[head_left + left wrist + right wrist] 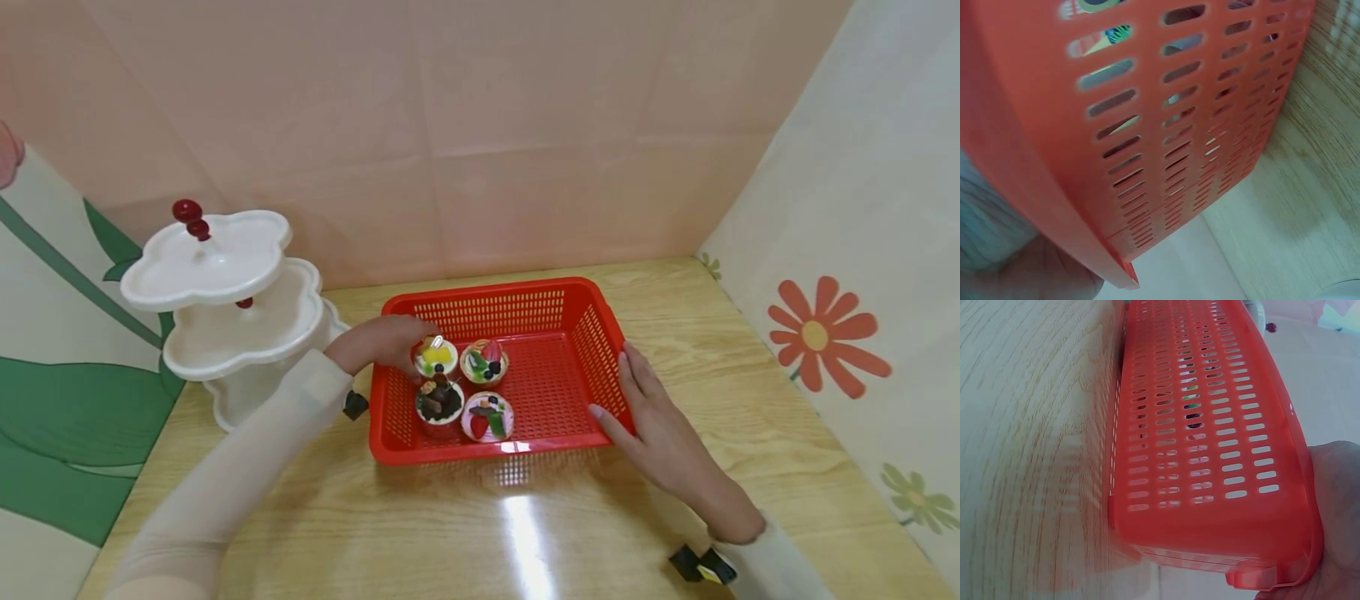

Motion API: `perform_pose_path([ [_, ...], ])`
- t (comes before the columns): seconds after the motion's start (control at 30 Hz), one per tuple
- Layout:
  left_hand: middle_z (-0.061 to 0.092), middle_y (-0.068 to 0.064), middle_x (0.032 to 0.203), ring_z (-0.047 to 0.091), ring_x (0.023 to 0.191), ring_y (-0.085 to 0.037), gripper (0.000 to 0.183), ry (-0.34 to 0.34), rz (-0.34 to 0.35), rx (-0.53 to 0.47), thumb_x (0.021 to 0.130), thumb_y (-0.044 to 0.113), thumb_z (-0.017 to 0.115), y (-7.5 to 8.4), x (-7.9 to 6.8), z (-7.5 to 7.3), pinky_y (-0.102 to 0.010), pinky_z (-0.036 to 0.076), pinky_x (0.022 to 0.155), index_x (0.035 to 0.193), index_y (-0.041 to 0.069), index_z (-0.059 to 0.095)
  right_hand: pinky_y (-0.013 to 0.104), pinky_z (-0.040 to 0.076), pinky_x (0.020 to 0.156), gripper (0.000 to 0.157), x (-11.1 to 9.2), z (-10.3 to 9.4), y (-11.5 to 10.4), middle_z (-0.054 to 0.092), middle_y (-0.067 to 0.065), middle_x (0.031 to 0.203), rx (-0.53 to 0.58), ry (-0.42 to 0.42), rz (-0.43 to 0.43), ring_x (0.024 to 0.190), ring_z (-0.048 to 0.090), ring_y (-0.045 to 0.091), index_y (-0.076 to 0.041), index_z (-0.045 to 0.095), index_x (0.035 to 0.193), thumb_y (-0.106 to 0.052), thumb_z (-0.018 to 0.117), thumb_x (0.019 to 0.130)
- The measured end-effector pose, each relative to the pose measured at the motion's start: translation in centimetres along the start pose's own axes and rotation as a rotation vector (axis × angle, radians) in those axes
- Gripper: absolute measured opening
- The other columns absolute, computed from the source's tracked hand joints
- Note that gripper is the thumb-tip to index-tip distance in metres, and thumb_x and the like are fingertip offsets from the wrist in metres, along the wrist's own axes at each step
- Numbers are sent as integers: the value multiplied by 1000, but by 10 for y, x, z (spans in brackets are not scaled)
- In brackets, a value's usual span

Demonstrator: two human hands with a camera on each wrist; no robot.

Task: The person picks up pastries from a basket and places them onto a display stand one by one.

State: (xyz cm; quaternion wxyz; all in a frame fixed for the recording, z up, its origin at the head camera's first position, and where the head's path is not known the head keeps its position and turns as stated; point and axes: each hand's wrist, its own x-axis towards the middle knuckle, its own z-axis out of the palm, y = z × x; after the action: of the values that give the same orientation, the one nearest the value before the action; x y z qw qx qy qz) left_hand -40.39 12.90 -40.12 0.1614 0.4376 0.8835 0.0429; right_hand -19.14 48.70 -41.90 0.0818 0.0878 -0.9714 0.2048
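My left hand (pixel 388 340) reaches over the left rim of a red plastic basket (pixel 555 329). Its thumb and fingers are around a small cupcake with yellow fruit on white cream (pixel 437 357), at the back left. Close in front of that one stands a chocolate-topped cupcake (pixel 440 402). Two more fruit-topped cakes, the rear one (pixel 484 363) and the front one (pixel 487 417), sit to their right. At the basket's right end, my right hand (pixel 660 425) holds the rim, thumb on the inside and fingers along the outside. The left fingertips are hidden in the left wrist view.
A white three-tier stand (pixel 243 333) with red knobs stands left of the basket, close to my left forearm. The wooden table (pixel 360 525) meets a pink backdrop (pixel 525 200) behind and a flower-printed wall (pixel 832 417) on the right.
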Motion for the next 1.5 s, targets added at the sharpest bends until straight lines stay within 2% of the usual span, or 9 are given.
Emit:
perform_pose_path([
  [0.23, 69, -4, 117, 64, 108, -24, 63, -3, 0, -22, 76, 32, 90, -5, 4, 4, -42, 51, 100, 129, 9, 64, 70, 36, 105, 88, 0, 1, 1, 1, 9, 170, 4, 11, -5, 154, 12, 37, 2, 12, 160, -45, 58, 102],
  [0.43, 69, -6, 120, 65, 110, -25, 69, 6, 8, 13, 77, 37, 89, -6, 4, 5, -43, 51, 99, 132, 7, 62, 70, 36, 105, 88, 0, 1, 1, 1, 10, 170, 5, 13, -6, 154, 12, 37, 2, 12, 159, -45, 58, 102],
  [0.67, 71, 0, 103, 66, 94, -20, 53, 74, 54, 53, 76, 40, 87, -5, 1, 6, -40, 54, 85, 117, 13, 67, 70, 37, 104, 87, 1, 1, -1, 2, 10, 170, 12, 17, -4, 154, 13, 38, 2, 13, 159, -43, 59, 101],
  [0.83, 71, 1, 104, 66, 94, -18, 57, 112, 59, 51, 76, 43, 85, -7, 1, 10, -38, 54, 85, 122, 14, 68, 71, 37, 104, 87, 1, 1, -1, 2, 10, 170, 14, 16, -3, 154, 13, 38, 2, 12, 160, -43, 59, 101],
  [1.07, 72, -2, 114, 67, 102, -20, 67, 148, 66, 15, 78, 48, 83, -10, 1, 13, -40, 54, 93, 133, 13, 65, 71, 36, 103, 88, 1, 1, -1, 2, 11, 170, 17, 17, 1, 154, 12, 39, 2, 12, 160, -43, 60, 101],
  [1.5, 70, 1, 123, 65, 107, -16, 83, 254, 64, -148, 76, 62, 81, -18, -1, 20, -41, 53, 96, 142, 18, 59, 71, 36, 103, 88, 0, 2, -1, 3, 12, 170, 12, 18, 9, 153, 14, 40, 2, 13, 160, -44, 60, 101],
])
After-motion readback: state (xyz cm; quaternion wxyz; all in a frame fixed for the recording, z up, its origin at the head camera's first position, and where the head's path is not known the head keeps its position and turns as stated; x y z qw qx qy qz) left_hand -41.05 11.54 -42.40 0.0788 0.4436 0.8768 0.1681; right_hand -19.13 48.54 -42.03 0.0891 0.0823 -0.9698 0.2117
